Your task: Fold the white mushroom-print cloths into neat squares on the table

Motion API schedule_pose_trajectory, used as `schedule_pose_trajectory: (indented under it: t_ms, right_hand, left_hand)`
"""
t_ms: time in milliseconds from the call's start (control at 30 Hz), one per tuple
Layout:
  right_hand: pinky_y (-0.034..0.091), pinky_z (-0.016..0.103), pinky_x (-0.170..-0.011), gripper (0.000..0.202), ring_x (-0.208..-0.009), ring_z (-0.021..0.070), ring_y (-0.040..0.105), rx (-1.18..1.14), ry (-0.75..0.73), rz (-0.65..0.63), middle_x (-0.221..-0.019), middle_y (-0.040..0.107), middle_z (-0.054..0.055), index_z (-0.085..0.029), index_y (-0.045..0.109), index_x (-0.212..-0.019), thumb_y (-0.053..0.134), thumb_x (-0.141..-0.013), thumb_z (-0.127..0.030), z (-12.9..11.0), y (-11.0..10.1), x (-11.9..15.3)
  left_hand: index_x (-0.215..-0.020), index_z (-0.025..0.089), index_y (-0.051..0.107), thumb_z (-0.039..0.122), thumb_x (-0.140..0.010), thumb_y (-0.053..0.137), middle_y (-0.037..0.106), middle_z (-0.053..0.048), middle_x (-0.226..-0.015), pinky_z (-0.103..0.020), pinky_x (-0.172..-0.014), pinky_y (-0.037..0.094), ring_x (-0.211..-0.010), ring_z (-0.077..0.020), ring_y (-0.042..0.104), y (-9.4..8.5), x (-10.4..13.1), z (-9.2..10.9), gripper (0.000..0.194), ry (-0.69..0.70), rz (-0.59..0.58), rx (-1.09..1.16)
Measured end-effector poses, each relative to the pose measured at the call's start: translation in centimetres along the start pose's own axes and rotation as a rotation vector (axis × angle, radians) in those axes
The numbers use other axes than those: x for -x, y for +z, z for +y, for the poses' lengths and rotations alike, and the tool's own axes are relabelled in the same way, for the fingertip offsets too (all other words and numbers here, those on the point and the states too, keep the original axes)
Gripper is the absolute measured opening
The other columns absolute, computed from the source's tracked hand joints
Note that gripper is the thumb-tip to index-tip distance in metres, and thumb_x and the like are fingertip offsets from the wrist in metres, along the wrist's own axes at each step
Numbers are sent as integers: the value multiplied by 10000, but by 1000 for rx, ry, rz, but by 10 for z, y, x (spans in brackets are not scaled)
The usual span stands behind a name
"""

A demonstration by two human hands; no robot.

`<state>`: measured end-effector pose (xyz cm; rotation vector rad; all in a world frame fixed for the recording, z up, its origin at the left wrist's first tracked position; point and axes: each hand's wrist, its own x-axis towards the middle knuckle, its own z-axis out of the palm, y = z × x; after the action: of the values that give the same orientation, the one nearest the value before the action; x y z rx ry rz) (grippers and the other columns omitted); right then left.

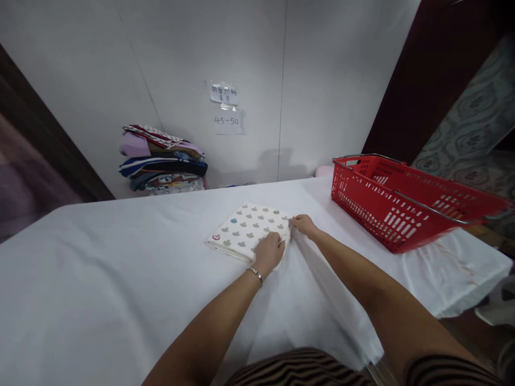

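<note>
A folded white cloth (245, 228) with grey, red, blue and green prints lies on the white-covered table (161, 300). My left hand (269, 252), with a bracelet at the wrist, rests on the cloth's near right part, its fingers bent and close together against the fabric. At the cloth's right edge my right hand (304, 224) pinches the fabric between thumb and fingers. The folds between the two hands are partly hidden.
On the table's right side stands a red perforated basket (374, 206) with metal handles. A stack of folded clothes (164, 161) sits behind the table's back edge at the left. Two paper signs (229, 121) are fixed to the grey wall (249, 43).
</note>
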<state>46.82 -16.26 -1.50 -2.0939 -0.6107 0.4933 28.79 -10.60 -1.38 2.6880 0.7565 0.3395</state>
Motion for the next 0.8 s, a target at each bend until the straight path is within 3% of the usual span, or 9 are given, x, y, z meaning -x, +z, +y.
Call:
schedule_pose_trajectory:
  t_ms: [167, 300, 467, 600, 800]
  right_hand:
    - [208, 202, -370, 227, -356, 58, 303, -115, 101, -3, -357, 335, -88, -174, 523, -584, 670, -737, -254, -11, 3, -2]
    - [189, 192, -348, 253, -342, 54, 296, -177, 158, 7, -355, 337, -88, -189, 463, -566, 647, -738, -203, -12, 2, -2]
    - [170, 192, -342, 279, -334, 52, 300, -207, 199, 1, -349, 348, -84, -193, 434, -545, 650, -721, -175, -8, 2, 0]
    - [167, 194, -343, 302, -332, 52, 292, -223, 210, -24, -340, 341, -85, -195, 425, -540, 650, -742, -194, -8, 2, 3]
    - [152, 194, -333, 324, -335, 54, 297, -232, 213, -86, -351, 363, -75, -192, 435, -544, 652, -772, -267, -14, 1, 9]
  left_hand:
    - [-897, 212, 528, 285, -907, 452, 595, -25, -963, -285, -703, 388, -858, -171, 586, -1, 1, 0, 106, 2, -10, 4]
    - [-940, 211, 532, 322, -907, 460, 590, -40, -995, -293, -738, 398, -898, -182, 589, -4, 2, 3, 136, 1, -46, -27]
    - [-1014, 196, 536, 471, -843, 561, 583, -70, -1051, -321, -783, 413, -960, -225, 593, -4, 2, 8, 325, 8, -84, -84]
    - [-971, 195, 549, 407, -863, 544, 597, -62, -1030, -313, -756, 416, -932, -215, 602, -3, 2, 8, 237, 12, -60, -82]
    - [-937, 198, 546, 444, -886, 496, 622, -54, -987, -304, -712, 409, -884, -209, 613, -1, 1, 7, 257, -60, -3, -16]
